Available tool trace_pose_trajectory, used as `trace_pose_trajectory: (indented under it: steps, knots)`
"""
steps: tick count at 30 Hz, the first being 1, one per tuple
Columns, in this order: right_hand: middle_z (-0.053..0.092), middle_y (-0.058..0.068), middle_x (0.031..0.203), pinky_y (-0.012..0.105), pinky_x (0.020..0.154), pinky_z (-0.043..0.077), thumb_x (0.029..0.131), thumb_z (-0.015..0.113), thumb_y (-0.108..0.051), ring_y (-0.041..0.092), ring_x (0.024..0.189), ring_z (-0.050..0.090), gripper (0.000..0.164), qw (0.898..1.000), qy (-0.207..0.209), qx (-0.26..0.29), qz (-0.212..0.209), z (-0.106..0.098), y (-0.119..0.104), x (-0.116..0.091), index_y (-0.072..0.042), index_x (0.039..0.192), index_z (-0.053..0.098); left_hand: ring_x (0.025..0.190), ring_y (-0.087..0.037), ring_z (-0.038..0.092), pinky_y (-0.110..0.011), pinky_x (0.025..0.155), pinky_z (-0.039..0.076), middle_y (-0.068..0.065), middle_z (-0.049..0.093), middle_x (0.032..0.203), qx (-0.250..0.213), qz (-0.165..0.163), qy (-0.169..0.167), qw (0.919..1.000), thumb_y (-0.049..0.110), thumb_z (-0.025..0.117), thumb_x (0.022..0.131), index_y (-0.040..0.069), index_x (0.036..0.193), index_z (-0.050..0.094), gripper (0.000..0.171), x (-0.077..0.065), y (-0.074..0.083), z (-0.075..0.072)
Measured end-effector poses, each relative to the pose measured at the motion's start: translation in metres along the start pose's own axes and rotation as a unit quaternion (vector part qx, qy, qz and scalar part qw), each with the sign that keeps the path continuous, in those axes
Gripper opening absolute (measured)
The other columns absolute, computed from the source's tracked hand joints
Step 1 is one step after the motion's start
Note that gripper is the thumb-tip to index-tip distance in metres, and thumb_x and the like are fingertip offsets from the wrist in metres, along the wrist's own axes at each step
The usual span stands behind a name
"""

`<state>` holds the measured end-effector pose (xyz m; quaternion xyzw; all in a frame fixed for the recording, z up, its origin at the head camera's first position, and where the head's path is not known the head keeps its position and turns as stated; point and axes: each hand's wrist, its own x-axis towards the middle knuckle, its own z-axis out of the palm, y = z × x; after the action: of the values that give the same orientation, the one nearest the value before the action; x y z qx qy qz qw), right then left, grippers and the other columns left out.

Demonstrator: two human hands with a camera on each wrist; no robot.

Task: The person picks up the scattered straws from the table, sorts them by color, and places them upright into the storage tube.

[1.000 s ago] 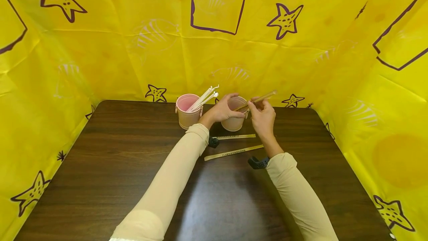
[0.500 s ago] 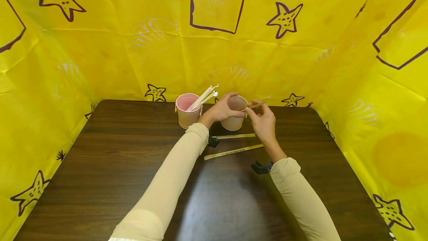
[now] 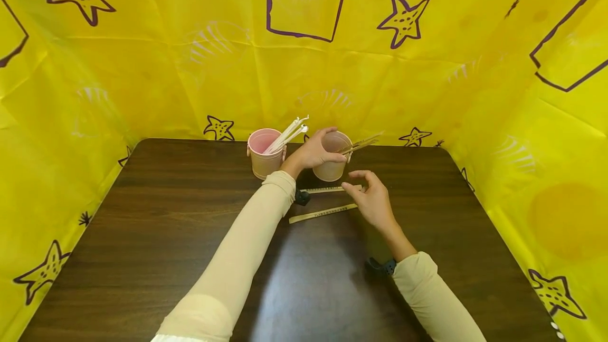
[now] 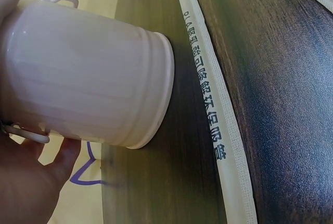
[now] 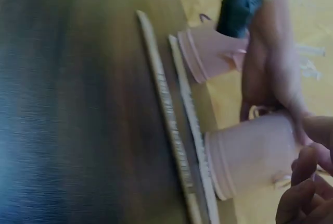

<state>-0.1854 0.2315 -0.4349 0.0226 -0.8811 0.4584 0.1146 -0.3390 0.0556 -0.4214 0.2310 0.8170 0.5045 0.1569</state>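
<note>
My left hand (image 3: 311, 152) grips the right-hand pale pink bucket (image 3: 328, 171), thumb and fingers spread around its upper part. In the left wrist view the bucket (image 4: 88, 73) stands upright on the table, fingers by its handle. Thin straws in tan wrappers (image 3: 361, 144) lean out over its right rim. My right hand (image 3: 375, 202) holds nothing; its thumb and forefinger are apart, just over the right ends of two paper-wrapped straws. The nearer wrapped straw (image 3: 320, 215) and the farther wrapped straw (image 3: 325, 190) lie roughly side by side in front of the bucket.
A second pink bucket (image 3: 266, 165) stands to the left, with several white-wrapped straws (image 3: 287, 136) leaning out of it. Both buckets sit near the back edge of the dark wooden table (image 3: 166, 236). A yellow patterned cloth (image 3: 214, 78) hangs behind and at the sides.
My right hand has let go of a tan-wrapped straw, which now leans in the right bucket, and has drawn back toward the straws on the table. The left hand keeps its grip.
</note>
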Motion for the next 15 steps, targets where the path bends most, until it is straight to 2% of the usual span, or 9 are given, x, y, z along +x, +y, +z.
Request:
trace_pose_trajectory:
  steps: [2, 6, 7, 10, 15]
  knots:
    - [0.064, 0.017, 0.110, 0.021, 0.050, 0.039, 0.093, 0.077, -0.024, 0.009, 0.054, 0.043, 0.034, 0.999, -0.019, -0.021, -0.019, 0.004, 0.002, -0.005, -0.006, 0.120, 0.066, 0.149, -0.036, 0.036, -0.057, 0.119, 0.036, -0.011, 0.026, 0.167, 0.003, 0.002, 0.001, 1.0000, 0.044, 0.086, 0.081, 0.024, 0.161, 0.028, 0.101, 0.000, 0.001, -0.001]
    - [0.065, 0.013, 0.115, 0.025, 0.059, 0.049, 0.090, 0.079, -0.021, 0.009, 0.062, 0.050, 0.032, 0.996, -0.055, -0.055, -0.051, 0.013, 0.008, -0.014, -0.007, 0.117, 0.068, 0.148, -0.035, 0.036, -0.057, 0.118, 0.037, -0.010, 0.026, 0.167, -0.002, 0.000, -0.003, 1.0000, 0.043, 0.085, 0.081, 0.024, 0.161, 0.027, 0.101, -0.001, 0.002, -0.002]
    - [0.065, 0.013, 0.115, 0.029, 0.070, 0.055, 0.090, 0.079, -0.020, 0.009, 0.064, 0.052, 0.032, 0.994, -0.063, -0.064, -0.063, 0.015, 0.010, -0.015, -0.006, 0.117, 0.068, 0.148, -0.035, 0.036, -0.056, 0.118, 0.037, -0.010, 0.026, 0.166, -0.003, 0.000, -0.004, 1.0000, 0.043, 0.085, 0.081, 0.024, 0.161, 0.027, 0.100, -0.001, 0.002, -0.001]
    - [0.067, 0.010, 0.115, 0.037, 0.079, 0.055, 0.089, 0.080, -0.018, 0.011, 0.072, 0.056, 0.032, 0.988, -0.091, -0.085, -0.092, 0.020, 0.013, -0.018, -0.007, 0.117, 0.069, 0.149, -0.035, 0.034, -0.056, 0.120, 0.035, -0.009, 0.025, 0.167, -0.003, 0.001, -0.003, 1.0000, 0.042, 0.086, 0.081, 0.025, 0.160, 0.028, 0.099, -0.001, 0.002, -0.001]
    - [0.070, 0.007, 0.114, 0.035, 0.079, 0.052, 0.089, 0.079, -0.019, 0.020, 0.088, 0.063, 0.031, 0.975, -0.141, -0.117, -0.124, 0.027, 0.014, -0.020, -0.007, 0.117, 0.071, 0.151, -0.035, 0.033, -0.056, 0.121, 0.032, -0.010, 0.025, 0.167, -0.002, 0.008, 0.001, 1.0000, 0.042, 0.086, 0.081, 0.022, 0.160, 0.028, 0.101, 0.000, 0.000, 0.000]
